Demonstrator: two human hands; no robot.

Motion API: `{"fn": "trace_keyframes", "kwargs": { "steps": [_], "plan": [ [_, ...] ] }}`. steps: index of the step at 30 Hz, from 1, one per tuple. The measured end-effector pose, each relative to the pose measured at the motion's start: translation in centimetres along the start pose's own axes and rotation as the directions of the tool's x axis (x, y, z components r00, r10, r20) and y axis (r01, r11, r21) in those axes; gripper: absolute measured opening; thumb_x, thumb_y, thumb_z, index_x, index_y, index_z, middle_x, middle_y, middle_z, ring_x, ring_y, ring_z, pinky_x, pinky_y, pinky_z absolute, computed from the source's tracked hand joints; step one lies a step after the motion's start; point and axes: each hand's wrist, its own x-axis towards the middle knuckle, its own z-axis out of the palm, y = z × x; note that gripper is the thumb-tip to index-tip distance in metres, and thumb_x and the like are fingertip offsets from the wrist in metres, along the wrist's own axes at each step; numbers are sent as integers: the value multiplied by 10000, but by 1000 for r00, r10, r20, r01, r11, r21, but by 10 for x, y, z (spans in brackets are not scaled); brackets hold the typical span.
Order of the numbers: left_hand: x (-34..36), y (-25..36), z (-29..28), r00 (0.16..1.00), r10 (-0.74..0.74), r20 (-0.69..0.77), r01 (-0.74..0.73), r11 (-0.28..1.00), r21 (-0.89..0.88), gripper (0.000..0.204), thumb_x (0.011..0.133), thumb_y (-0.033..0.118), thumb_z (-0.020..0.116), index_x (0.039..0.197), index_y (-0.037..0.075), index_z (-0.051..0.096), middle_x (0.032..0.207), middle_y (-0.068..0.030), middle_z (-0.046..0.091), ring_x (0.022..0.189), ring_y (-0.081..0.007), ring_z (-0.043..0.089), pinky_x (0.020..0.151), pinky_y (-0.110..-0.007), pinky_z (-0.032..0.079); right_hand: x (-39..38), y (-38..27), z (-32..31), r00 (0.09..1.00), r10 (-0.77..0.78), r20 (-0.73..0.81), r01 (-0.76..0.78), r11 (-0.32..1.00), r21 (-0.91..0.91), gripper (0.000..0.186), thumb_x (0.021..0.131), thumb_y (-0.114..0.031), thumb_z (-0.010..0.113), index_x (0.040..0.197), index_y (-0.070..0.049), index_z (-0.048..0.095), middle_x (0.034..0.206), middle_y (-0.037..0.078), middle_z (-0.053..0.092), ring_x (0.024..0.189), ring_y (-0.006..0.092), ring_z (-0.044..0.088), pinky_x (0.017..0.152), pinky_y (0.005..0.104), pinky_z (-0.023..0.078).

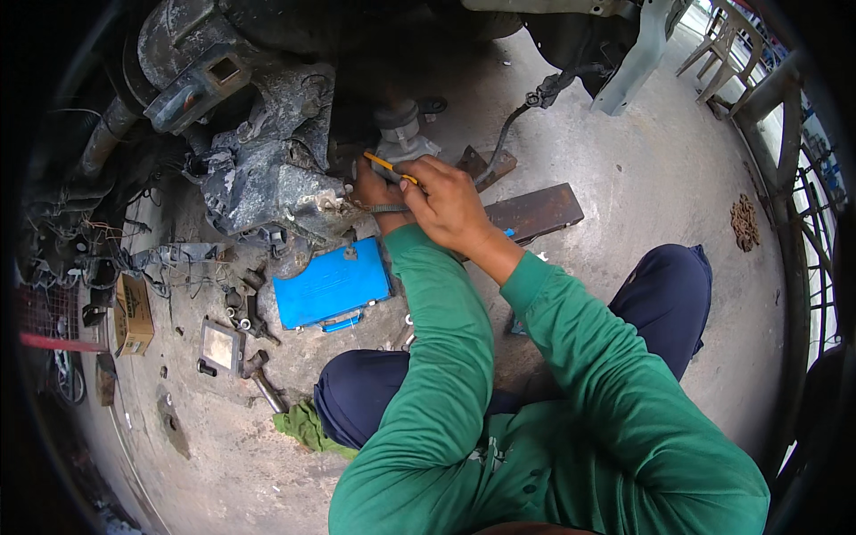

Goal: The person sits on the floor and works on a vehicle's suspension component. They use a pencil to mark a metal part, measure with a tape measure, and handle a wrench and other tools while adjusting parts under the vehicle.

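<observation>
My right hand (450, 207) is closed around a slim yellow-and-grey hand tool (381, 161), whose exact kind I cannot make out. Just beyond it, my left hand (371, 191) reaches in beside a dirty, grey metal vehicle assembly (281, 192). Its fingers are mostly hidden behind the right hand and the tool, so what it grips does not show. A bracelet or watch band circles the left wrist. Past both hands, a light-grey metal part with a round top (399, 125) stands on the floor in shadow.
A blue tool case (332, 283) lies left of my left forearm; a long rusty metal box (535, 212) lies right of my hands. On the left floor are a hammer (261, 379), a green cloth (308, 428) and a cardboard box (133, 314). Dark vehicle parts hang overhead.
</observation>
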Motion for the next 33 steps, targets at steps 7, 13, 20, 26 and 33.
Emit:
{"fn": "trace_keyframes", "kwargs": {
  "steps": [7,13,20,26,33],
  "plan": [
    [20,9,-11,929,-309,-201,117,764,-635,288,832,48,705,1045,-116,600,1021,-174,671,870,-278,693,784,-411,590,-14,-15,-20,995,35,-93,-25,993,113,201,931,-108,618,1075,11,692,950,184,682,849,388,686,751,457,553],
    [26,-32,-23,991,-115,-69,61,845,-531,281,827,34,689,1057,-107,610,1063,-173,667,883,-282,687,797,-414,582,-17,-11,-27,997,32,-77,-24,993,113,206,932,-89,616,1086,27,691,939,187,678,836,383,683,739,445,543],
    [31,-30,-26,986,-120,-114,44,853,-521,281,831,58,698,1064,-82,627,1081,-165,671,910,-278,688,805,-413,581,-13,-10,4,1000,-1,10,0,988,156,242,955,-62,598,1167,35,662,999,201,668,870,395,675,761,448,532],
    [20,-4,-19,944,-325,-62,198,705,-680,281,829,61,704,1061,-79,630,1079,-163,673,910,-278,689,803,-413,582,4,3,34,997,-17,77,9,995,103,261,961,-95,587,1193,3,653,1045,194,666,979,425,653,862,492,538],
    [18,8,-18,917,-398,-10,263,624,-736,281,827,64,711,1058,-76,634,1078,-161,676,911,-278,691,801,-413,583,10,4,49,994,-64,93,61,997,37,272,962,-71,580,1219,-1,630,1090,210,659,1001,434,645,859,485,533]
  ]
}}
